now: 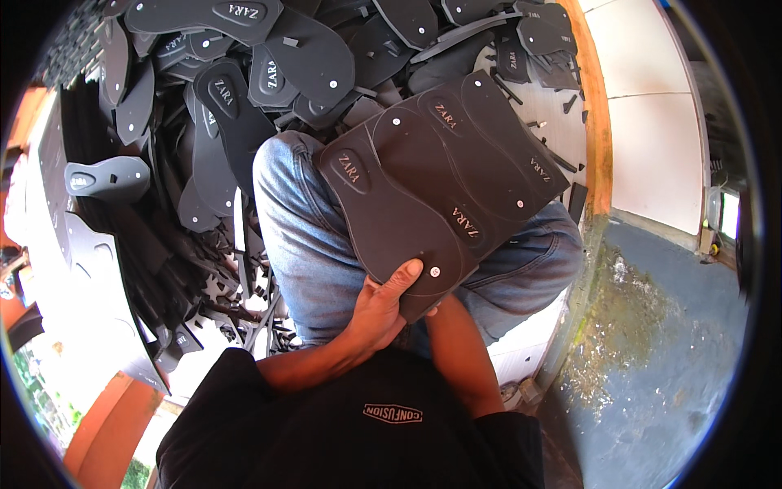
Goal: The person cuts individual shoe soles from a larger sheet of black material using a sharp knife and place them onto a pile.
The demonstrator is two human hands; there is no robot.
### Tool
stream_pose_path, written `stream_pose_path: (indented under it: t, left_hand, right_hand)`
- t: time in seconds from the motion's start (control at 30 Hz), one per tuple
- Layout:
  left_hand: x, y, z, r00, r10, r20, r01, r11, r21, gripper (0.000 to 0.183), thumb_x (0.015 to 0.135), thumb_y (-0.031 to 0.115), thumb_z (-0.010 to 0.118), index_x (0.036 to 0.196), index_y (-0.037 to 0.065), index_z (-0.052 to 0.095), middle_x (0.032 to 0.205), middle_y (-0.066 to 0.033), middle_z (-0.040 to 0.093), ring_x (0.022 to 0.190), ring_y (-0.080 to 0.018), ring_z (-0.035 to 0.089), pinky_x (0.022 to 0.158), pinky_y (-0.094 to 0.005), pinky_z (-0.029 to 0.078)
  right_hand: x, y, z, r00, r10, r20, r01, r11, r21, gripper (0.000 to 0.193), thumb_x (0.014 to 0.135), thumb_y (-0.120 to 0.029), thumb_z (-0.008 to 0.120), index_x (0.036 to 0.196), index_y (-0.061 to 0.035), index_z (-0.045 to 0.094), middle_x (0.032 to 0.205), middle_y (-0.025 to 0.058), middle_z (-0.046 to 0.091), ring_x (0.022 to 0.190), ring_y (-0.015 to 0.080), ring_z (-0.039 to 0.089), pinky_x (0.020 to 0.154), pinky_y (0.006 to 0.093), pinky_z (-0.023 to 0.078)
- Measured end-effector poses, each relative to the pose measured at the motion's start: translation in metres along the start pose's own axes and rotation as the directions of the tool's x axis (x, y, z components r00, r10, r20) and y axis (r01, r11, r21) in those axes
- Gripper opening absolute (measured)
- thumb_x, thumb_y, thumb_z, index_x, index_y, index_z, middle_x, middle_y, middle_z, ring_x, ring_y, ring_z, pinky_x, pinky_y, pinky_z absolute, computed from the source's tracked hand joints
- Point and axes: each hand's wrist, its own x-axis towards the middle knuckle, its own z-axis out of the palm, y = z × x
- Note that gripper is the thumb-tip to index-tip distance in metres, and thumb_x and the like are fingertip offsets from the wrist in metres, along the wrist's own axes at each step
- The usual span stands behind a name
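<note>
A black foam sheet (pixel 407 191) with sole outlines pressed into it lies tilted across my lap. Its left edge follows the curve of a sole, and small round white stickers dot it. My left hand (pixel 384 303) grips the near corner, thumb flat on top beside a sticker and the fingers underneath. From the lower right my right hand (pixel 432 311) reaches beneath the same corner. The sheet covers nearly all of it, so its fingers are hidden.
Loose black soles (pixel 309 61) pile up beyond my knees. Dark offcut strips (pixel 155 265) and scraps heap at my left, near a pale board (pixel 98 301). To the right run a wooden edge (pixel 601 122), white tiles (pixel 652 138) and a stained grey-blue floor (pixel 676 342).
</note>
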Motion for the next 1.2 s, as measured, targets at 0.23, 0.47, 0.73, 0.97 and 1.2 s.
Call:
stream_pose_path:
  t: [0.23,0.47,0.73,0.97,1.2]
  left_hand:
    - [-0.004,0.003,0.001,1.000,-0.019,-0.017,0.020,0.999,0.040,0.026,0.089,0.023,0.059,0.106,0.005,0.053,0.090,-0.0117,0.061,0.070,-0.0228,0.060,0.055,-0.0331,0.049]
    - [-0.008,0.009,-0.007,1.000,-0.011,0.001,0.011,0.999,0.038,0.025,0.087,0.022,0.061,0.104,0.003,0.055,0.088,-0.0104,0.061,0.071,-0.0210,0.062,0.055,-0.0316,0.052]
    - [-0.029,0.023,-0.027,0.994,-0.049,-0.096,0.063,0.988,0.141,0.026,0.086,0.021,0.062,0.103,0.002,0.054,0.085,-0.0105,0.061,0.065,-0.0202,0.062,0.045,-0.0294,0.049]
    - [-0.073,0.100,-0.104,0.987,-0.163,0.003,0.145,0.887,0.438,0.050,0.070,0.009,0.069,0.115,-0.005,0.054,0.094,-0.0122,0.064,0.070,-0.0168,0.063,0.055,-0.0235,0.050]
    - [-0.062,0.160,-0.096,0.978,-0.200,0.061,0.077,0.616,0.784,0.040,0.074,0.013,0.069,0.107,-0.008,0.058,0.093,-0.0118,0.066,0.088,-0.0176,0.061,0.082,-0.0271,0.046]
  right_hand:
    - [0.014,-0.002,0.002,0.999,0.047,-0.017,-0.046,0.999,0.011,0.035,0.084,-0.029,0.059,0.109,-0.0050,0.058,0.095,0.0119,0.061,0.077,0.0205,0.058,0.068,0.0323,0.046]
    - [0.028,-0.008,0.003,0.995,0.090,-0.039,-0.090,0.996,-0.007,0.035,0.085,-0.031,0.058,0.109,-0.0054,0.059,0.092,0.0115,0.062,0.073,0.0195,0.058,0.065,0.0315,0.047]
    - [0.064,-0.045,0.034,0.970,0.206,0.125,-0.178,0.963,-0.203,0.035,0.086,-0.033,0.056,0.108,-0.0058,0.059,0.088,0.0110,0.063,0.069,0.0183,0.059,0.062,0.0306,0.047]
    - [0.041,-0.074,0.013,0.757,0.243,0.607,-0.651,0.367,0.665,0.040,0.089,-0.042,0.048,0.097,-0.0051,0.060,0.069,0.0050,0.057,0.045,0.0115,0.043,0.042,0.0248,0.035]
    - [0.015,-0.049,-0.074,0.849,0.193,0.491,-0.504,0.572,0.647,0.018,0.084,-0.010,0.059,0.094,0.0045,0.058,0.067,0.0158,0.061,0.038,0.0075,0.038,0.037,0.0225,0.028]
